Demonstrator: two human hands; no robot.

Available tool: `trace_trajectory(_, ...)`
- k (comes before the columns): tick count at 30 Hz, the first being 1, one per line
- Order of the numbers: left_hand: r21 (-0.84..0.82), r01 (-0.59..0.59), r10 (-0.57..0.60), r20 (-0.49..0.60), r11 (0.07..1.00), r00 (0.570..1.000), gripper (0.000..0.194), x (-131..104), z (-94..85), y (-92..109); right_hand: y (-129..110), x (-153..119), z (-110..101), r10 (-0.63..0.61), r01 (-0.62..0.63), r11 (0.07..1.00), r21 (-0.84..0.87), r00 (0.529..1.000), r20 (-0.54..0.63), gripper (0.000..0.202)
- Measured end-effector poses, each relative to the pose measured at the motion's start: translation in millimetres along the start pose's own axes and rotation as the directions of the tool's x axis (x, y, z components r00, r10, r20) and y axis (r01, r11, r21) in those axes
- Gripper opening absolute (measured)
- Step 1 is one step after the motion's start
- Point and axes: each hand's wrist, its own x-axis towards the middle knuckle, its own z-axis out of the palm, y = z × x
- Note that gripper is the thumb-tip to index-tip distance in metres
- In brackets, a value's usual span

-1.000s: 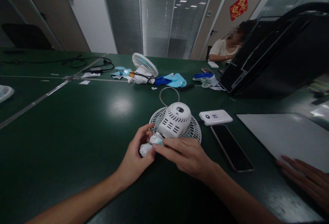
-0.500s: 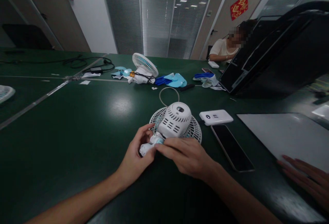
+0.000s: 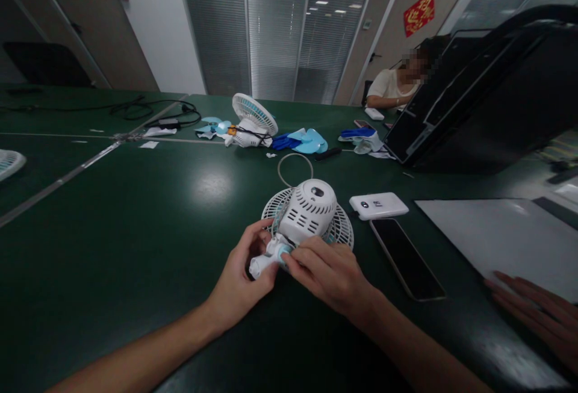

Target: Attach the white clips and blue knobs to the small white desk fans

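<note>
A small white electric fan [image 3: 310, 207] lies face down on its round grille, with its slotted motor housing up. My left hand [image 3: 238, 271] is closed around the fan's white neck piece [image 3: 261, 265], thumb in front and fingers behind. The fingertips of my right hand [image 3: 330, 272] pinch a light blue knob [image 3: 283, 251] on the joint between neck and housing. Those fingers partly cover the knob. A pale cord [image 3: 295, 154] loops out behind the housing.
To the right lie a white device [image 3: 378, 205], a black phone [image 3: 409, 260] and a white board [image 3: 501, 236] with another person's hand [image 3: 535, 309] on it. Farther back are another fan [image 3: 253, 119], blue fan blades [image 3: 309, 140], gloves [image 3: 361, 139] and a large black case [image 3: 478, 98].
The neck piece has tilted slightly, its free end shifting a little right. My right fingertips have shifted on the knob, leaving more of it showing. Both hands keep their grip.
</note>
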Motion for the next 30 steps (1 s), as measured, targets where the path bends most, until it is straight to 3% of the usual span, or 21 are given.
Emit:
trace_trajectory(3, -0.007, 0.004, -0.004, -0.003, 1.000, 1.000, 0.053, 0, -0.5, 1, 5, -2, -3, -0.028, 0.023, 0.996, 0.083, 0.998, 0.057, 0.006)
trace_trajectory(6, -0.016, 0.003, -0.004, -0.008, 1.000, 1.000, 0.053, 0, -1.1, 1, 14, -4, -11, -0.104, 0.076, 0.982, 0.171, 0.982, 0.157, 0.026)
trace_trajectory(12, -0.036, 0.026, -0.026, -0.002, 0.999, 1.000, 0.053, 1, -0.9, -1, 19, -2, -21, -0.116, 0.062, 0.981, 0.184, 0.947, 0.299, 0.033)
trace_trajectory(18, -0.023, 0.002, -0.002, 0.007, 1.000, 1.000, 0.052, 1, -1.0, -2, 12, 0, -13, -0.083, 0.069, 0.995, 0.068, 0.973, 0.217, 0.013)
trace_trajectory(24, -0.007, 0.013, -0.013, 0.007, 1.000, 1.000, 0.051, 1, -2.1, 0, 11, -1, -12, -0.061, 0.059, 0.998, 0.015, 0.980, 0.191, 0.012)
trace_trajectory(30, -0.016, 0.038, -0.038, 0.007, 0.999, 0.999, 0.052, 0, -2.2, 2, 21, -5, -20, -0.133, 0.104, 0.989, 0.108, 0.942, 0.309, 0.041)
